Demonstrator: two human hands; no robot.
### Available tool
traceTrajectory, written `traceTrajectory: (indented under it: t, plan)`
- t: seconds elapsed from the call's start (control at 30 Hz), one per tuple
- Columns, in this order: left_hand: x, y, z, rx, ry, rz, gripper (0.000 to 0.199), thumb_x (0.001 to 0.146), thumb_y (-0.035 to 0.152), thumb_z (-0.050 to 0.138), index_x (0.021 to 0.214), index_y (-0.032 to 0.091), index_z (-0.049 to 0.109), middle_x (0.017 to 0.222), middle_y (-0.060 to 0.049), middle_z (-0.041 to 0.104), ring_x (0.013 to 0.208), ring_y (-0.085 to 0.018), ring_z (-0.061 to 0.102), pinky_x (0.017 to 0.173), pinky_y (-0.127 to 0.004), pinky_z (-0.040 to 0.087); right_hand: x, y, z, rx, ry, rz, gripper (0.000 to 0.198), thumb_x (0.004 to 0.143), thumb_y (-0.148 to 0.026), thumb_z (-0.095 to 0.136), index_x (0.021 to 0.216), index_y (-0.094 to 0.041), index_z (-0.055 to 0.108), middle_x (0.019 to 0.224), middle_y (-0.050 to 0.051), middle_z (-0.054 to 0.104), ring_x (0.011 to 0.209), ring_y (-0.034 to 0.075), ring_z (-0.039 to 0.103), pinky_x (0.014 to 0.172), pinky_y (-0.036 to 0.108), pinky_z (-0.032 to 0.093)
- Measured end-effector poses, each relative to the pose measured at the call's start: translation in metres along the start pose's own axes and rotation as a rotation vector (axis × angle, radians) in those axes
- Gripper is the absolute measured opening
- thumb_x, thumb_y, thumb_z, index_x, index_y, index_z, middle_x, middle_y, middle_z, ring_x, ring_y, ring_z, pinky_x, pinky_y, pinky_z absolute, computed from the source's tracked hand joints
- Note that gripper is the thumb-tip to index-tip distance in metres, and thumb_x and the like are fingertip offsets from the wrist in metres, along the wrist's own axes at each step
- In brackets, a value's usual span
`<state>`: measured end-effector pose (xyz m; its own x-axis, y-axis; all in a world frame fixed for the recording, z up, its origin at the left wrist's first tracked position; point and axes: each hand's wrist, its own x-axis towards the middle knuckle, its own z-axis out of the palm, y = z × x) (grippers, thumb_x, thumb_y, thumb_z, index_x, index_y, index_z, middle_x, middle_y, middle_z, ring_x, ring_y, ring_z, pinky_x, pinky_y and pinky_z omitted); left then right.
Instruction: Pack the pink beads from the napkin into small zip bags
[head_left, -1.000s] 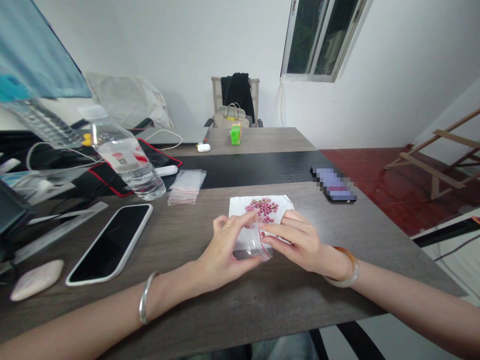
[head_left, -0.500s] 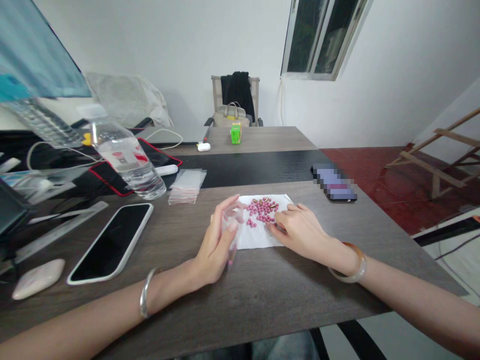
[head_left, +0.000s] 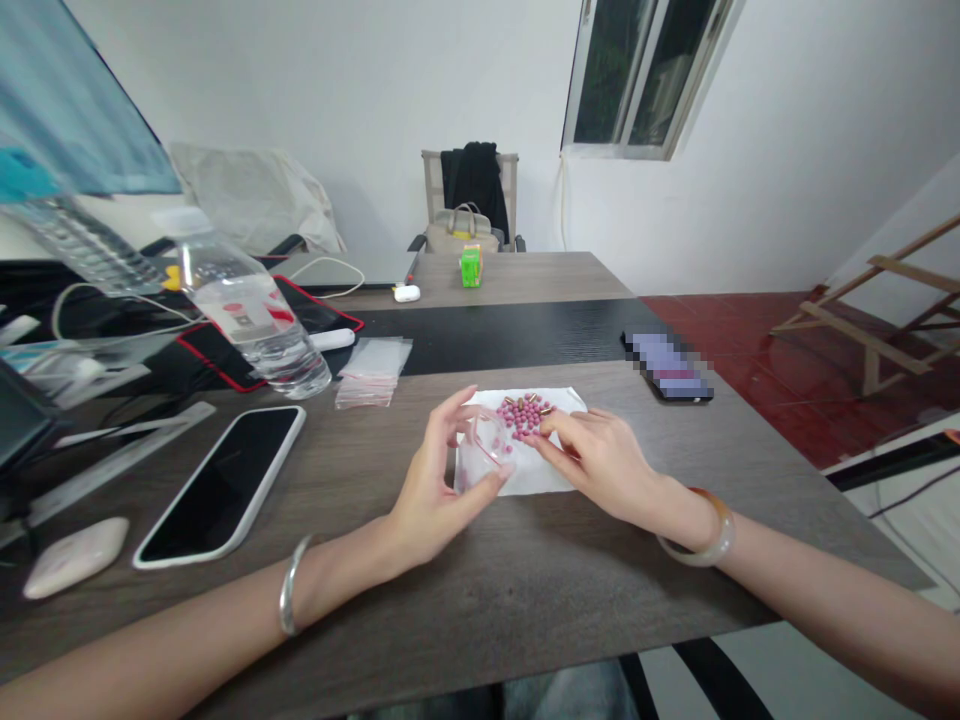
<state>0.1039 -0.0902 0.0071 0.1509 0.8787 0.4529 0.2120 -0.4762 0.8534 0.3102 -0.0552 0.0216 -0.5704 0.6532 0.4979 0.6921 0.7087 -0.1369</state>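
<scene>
My left hand (head_left: 431,490) curls its fingers and thumb around a small clear plastic bag (head_left: 484,445), its mouth spread towards the right. Just beside it, many small round pink pills (head_left: 523,415) lie in a loose cluster on a sheet of white paper (head_left: 551,478). A few brownish capsules (head_left: 531,398) are mixed in at the far side of the cluster. My right hand (head_left: 604,455) reaches in from the right, its thumb and forefinger closed together at the cluster's near right edge. What sits between those fingertips is too small to make out.
A stack of small clear bags (head_left: 373,372) lies beyond my left hand, near a tilted water bottle (head_left: 259,315). A white-cased phone (head_left: 221,485) rests at the left, a dark phone (head_left: 667,368) at the right. A green box (head_left: 470,268) stands farther back.
My left thumb has moved away from the fingers, and the bag's mouth has opened wider towards the pills. The right fingertips have shifted slightly left, into the cluster.
</scene>
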Motion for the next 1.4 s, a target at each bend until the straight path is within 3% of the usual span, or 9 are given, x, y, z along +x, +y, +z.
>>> traceTrajectory:
  t: [0.07,0.17,0.37,0.57,0.73,0.9,1.1,1.23,1.4]
  plan:
    - [-0.001,0.0,0.0,0.15,-0.04,0.083,0.074,0.073,0.026,0.073,0.136,0.024,0.034,0.115,-0.01,0.06,0.102,-0.025,0.056,0.09,-0.042,0.044,-0.002,-0.002,-0.002,0.157,0.173,-0.051,0.027,0.095,-0.034,0.048,0.082,-0.016,0.064,0.063,0.001,0.065,0.055,0.013,0.057,0.059,0.027,0.038]
    - [-0.002,0.0,0.0,0.234,-0.173,0.1,0.08,0.07,0.03,0.076,0.137,0.026,0.033,0.117,-0.011,0.06,0.106,-0.029,0.058,0.093,-0.046,0.042,-0.005,-0.007,-0.007,0.319,0.314,-0.144,0.019,0.093,-0.029,0.053,0.083,-0.018,0.065,0.062,0.0,0.065,0.054,0.011,0.056,0.056,0.025,0.039]
    - [-0.003,-0.002,-0.001,0.195,-0.295,0.095,0.089,0.067,0.038,0.08,0.139,0.028,0.028,0.121,-0.012,0.06,0.114,-0.032,0.055,0.099,-0.05,0.039,-0.007,-0.009,-0.005,0.398,0.253,-0.323,0.012,0.091,-0.02,0.057,0.099,-0.018,0.065,0.076,0.002,0.071,0.06,0.011,0.061,0.059,0.025,0.044]
    - [0.0,0.004,-0.001,0.099,-0.28,0.085,0.079,0.073,0.033,0.075,0.139,0.026,0.032,0.125,-0.013,0.058,0.117,-0.03,0.054,0.104,-0.049,0.038,-0.008,-0.006,0.002,0.359,0.242,-0.21,0.024,0.093,-0.023,0.051,0.114,-0.021,0.063,0.074,0.001,0.071,0.058,0.012,0.059,0.06,0.026,0.045]
    - [0.001,0.007,-0.001,-0.17,-0.205,-0.097,0.046,0.09,0.037,0.054,0.131,0.023,0.041,0.116,-0.012,0.061,0.095,-0.023,0.062,0.081,-0.037,0.052,-0.002,-0.001,0.002,0.315,0.252,0.055,0.019,0.092,-0.027,0.049,0.097,-0.017,0.065,0.069,0.001,0.067,0.048,0.01,0.05,0.052,0.024,0.038]
    - [0.007,0.003,0.001,-0.444,-0.048,-0.359,0.046,0.09,0.053,0.045,0.124,0.022,0.045,0.092,-0.006,0.063,0.065,-0.016,0.058,0.041,-0.021,0.043,0.0,0.005,0.009,0.212,-0.033,0.202,0.011,0.086,-0.026,0.056,0.084,-0.018,0.063,0.057,-0.004,0.057,0.046,0.009,0.044,0.049,0.023,0.028]
    - [0.014,0.006,0.001,-0.529,0.056,-0.351,0.043,0.088,0.054,0.045,0.115,0.021,0.049,0.105,-0.008,0.062,0.062,-0.013,0.058,0.041,-0.022,0.044,-0.001,0.003,0.017,0.32,-0.14,0.052,0.022,0.089,-0.031,0.059,0.105,-0.018,0.065,0.076,0.001,0.066,0.065,0.013,0.055,0.06,0.023,0.038]
    - [0.015,0.007,0.001,-0.542,0.049,-0.352,0.043,0.089,0.052,0.045,0.116,0.019,0.049,0.103,-0.009,0.063,0.065,-0.015,0.06,0.042,-0.023,0.045,0.001,0.004,0.021,0.293,-0.188,-0.044,0.017,0.091,-0.028,0.055,0.098,-0.018,0.067,0.087,0.005,0.068,0.083,0.017,0.059,0.075,0.028,0.041]
    - [0.015,0.005,0.002,-0.587,0.007,-0.389,0.048,0.088,0.056,0.046,0.118,0.018,0.048,0.105,-0.01,0.063,0.066,-0.016,0.06,0.041,-0.023,0.044,0.004,0.004,0.026,0.309,-0.15,-0.017,0.014,0.09,-0.026,0.057,0.084,-0.017,0.066,0.076,0.002,0.065,0.075,0.016,0.056,0.073,0.028,0.04]
